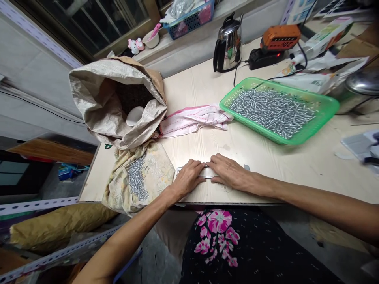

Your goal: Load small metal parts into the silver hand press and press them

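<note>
Both hands work at the table's front edge, nearly meeting. My left hand (188,178) is closed on the left part of a flat, pale strip with metal edges (209,172). On its right part, my right hand (229,172) is closed too, fingertips along the far edge and thumb along the near one. Its middle shows between the hands; its exact kind I cannot make out. To the left, small shiny metal pins (137,179) lie on a crumpled patterned cloth (161,161). Many similar pieces (272,110) fill a green plastic basket (321,120) at the right.
An open woven sack (89,86) with dark contents and a white dish (135,116) stands at the back left. A pink-and-white towel (192,121) lies behind my hands. Farther back are a steel kettle (232,45) and an orange battery (280,37) on a charger.
</note>
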Tool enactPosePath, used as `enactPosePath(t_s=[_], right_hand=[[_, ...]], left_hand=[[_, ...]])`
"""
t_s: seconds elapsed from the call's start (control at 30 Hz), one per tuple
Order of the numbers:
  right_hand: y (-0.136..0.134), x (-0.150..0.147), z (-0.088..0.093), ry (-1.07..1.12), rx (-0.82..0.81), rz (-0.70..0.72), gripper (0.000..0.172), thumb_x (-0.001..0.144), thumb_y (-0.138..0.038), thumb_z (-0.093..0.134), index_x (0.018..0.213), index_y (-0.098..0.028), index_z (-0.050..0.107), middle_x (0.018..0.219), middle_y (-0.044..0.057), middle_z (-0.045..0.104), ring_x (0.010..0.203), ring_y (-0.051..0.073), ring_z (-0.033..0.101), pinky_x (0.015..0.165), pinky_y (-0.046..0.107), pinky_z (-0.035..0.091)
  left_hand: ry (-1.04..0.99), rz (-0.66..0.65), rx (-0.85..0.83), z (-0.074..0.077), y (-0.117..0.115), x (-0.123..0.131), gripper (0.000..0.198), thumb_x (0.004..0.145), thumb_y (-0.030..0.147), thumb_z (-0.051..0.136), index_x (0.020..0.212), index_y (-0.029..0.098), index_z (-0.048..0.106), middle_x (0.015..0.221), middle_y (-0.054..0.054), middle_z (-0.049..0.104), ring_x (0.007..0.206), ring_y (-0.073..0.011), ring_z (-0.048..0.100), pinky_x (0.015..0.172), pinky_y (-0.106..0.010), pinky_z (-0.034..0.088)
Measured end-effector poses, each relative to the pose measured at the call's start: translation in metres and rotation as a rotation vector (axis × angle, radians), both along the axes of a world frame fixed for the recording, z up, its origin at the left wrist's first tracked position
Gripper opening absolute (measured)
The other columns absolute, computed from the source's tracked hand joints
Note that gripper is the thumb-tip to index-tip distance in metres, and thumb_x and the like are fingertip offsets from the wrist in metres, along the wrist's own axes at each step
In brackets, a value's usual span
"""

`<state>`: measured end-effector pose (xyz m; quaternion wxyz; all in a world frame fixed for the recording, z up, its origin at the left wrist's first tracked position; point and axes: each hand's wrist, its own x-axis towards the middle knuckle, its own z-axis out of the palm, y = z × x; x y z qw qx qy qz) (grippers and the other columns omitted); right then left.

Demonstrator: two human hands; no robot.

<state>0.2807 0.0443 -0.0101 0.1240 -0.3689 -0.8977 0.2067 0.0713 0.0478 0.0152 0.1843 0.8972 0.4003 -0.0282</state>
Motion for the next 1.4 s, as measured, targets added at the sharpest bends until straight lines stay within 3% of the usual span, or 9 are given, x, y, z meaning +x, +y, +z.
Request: enactPosePath(t_s=[0.2, 0.4, 0.53, 0.63, 0.7, 0.9, 1.13, 1.23, 1.4], right_hand=[[0.009, -0.007, -0.016, 0.016, 0.019, -0.023, 0.007, 0.091, -0.020, 0.057, 0.089, -0.015, 0.060, 0.087, 0.007, 0.056, 0.084, 0.021, 0.049, 0.074, 0.033, 0.040], [0.014, -0.016, -0.021, -0.014, 0.037, -0.018, 0.018, 0.092, -0.010, 0.047, 0.081, -0.016, 0.059, 0.082, 0.006, 0.058, 0.081, 0.019, 0.050, 0.074, 0.032, 0.038], [0.017, -0.010, -0.010, -0.032, 0.067, -0.029, 0.006, 0.091, -0.016, 0.054, 0.092, -0.014, 0.060, 0.093, 0.009, 0.058, 0.089, 0.022, 0.050, 0.078, 0.032, 0.039], [0.026, 0.001, -0.001, -0.060, 0.055, -0.019, 0.038, 0.082, -0.036, 0.070, 0.111, -0.013, 0.058, 0.107, 0.013, 0.057, 0.095, 0.027, 0.049, 0.080, 0.036, 0.041], [0.032, 0.007, 0.002, -0.070, 0.029, -0.003, 0.041, 0.086, -0.043, 0.065, 0.113, -0.014, 0.058, 0.106, 0.013, 0.058, 0.093, 0.026, 0.050, 0.081, 0.037, 0.041], [0.055, 0.005, -0.008, -0.053, 0.106, -0.041, 0.019, 0.096, -0.027, 0.048, 0.095, -0.015, 0.063, 0.096, 0.011, 0.060, 0.092, 0.024, 0.051, 0.081, 0.035, 0.040], [0.088, -0.014, 0.005, -0.058, 0.170, -0.002, 0.014, 0.093, -0.022, 0.052, 0.089, -0.015, 0.064, 0.091, 0.009, 0.060, 0.086, 0.022, 0.050, 0.075, 0.033, 0.038], [0.068, -0.049, 0.019, -0.055, 0.256, 0.157, 0.013, 0.093, -0.022, 0.054, 0.096, -0.018, 0.066, 0.099, 0.009, 0.059, 0.091, 0.022, 0.048, 0.074, 0.033, 0.037], [0.029, -0.096, 0.020, -0.006, 0.245, 0.484, 0.014, 0.092, -0.013, 0.052, 0.095, -0.020, 0.064, 0.112, 0.008, 0.059, 0.103, 0.021, 0.047, 0.084, 0.035, 0.040]], left_hand=[[0.025, 0.035, 0.031, -0.005, 0.001, 0.005, 0.018, 0.093, 0.028, 0.056, 0.105, 0.015, 0.061, 0.098, -0.007, 0.064, 0.097, -0.0228, 0.054, 0.084, -0.036, 0.048], [0.068, 0.064, 0.115, -0.012, 0.003, 0.009, 0.017, 0.096, 0.028, 0.051, 0.091, 0.016, 0.062, 0.087, -0.005, 0.063, 0.089, -0.0215, 0.055, 0.078, -0.034, 0.049], [0.022, 0.099, 0.184, -0.020, -0.002, 0.005, 0.019, 0.095, 0.028, 0.052, 0.108, 0.016, 0.061, 0.107, -0.008, 0.066, 0.102, -0.0230, 0.057, 0.086, -0.037, 0.052], [-0.069, 0.164, 0.309, -0.028, -0.018, 0.004, 0.036, 0.095, 0.025, 0.052, 0.129, 0.013, 0.050, 0.138, -0.016, 0.053, 0.130, -0.0278, 0.047, 0.103, -0.045, 0.047], [-0.128, 0.186, 0.360, -0.032, -0.033, 0.008, 0.041, 0.096, 0.022, 0.050, 0.136, 0.014, 0.044, 0.147, -0.017, 0.045, 0.141, -0.0289, 0.035, 0.110, -0.049, 0.042], [-0.212, 0.166, 0.281, -0.040, -0.074, 0.026, 0.045, 0.096, 0.031, 0.051, 0.137, 0.015, 0.044, 0.147, -0.016, 0.046, 0.144, -0.0314, 0.031, 0.112, -0.057, 0.036], [-0.302, 0.191, 0.171, -0.042, -0.082, 0.027, 0.044, 0.095, 0.034, 0.053, 0.135, 0.016, 0.047, 0.145, -0.017, 0.049, 0.144, -0.0313, 0.031, 0.113, -0.062, 0.032], [-0.328, 0.199, 0.154, -0.040, -0.081, 0.027, 0.049, 0.094, 0.035, 0.055, 0.137, 0.014, 0.046, 0.145, -0.017, 0.048, 0.143, -0.0317, 0.032, 0.114, -0.060, 0.031], [-0.324, 0.255, 0.091, -0.046, -0.085, 0.028, 0.037, 0.092, 0.040, 0.057, 0.118, 0.013, 0.062, 0.116, -0.015, 0.068, 0.117, -0.0304, 0.059, 0.103, -0.048, 0.047]])
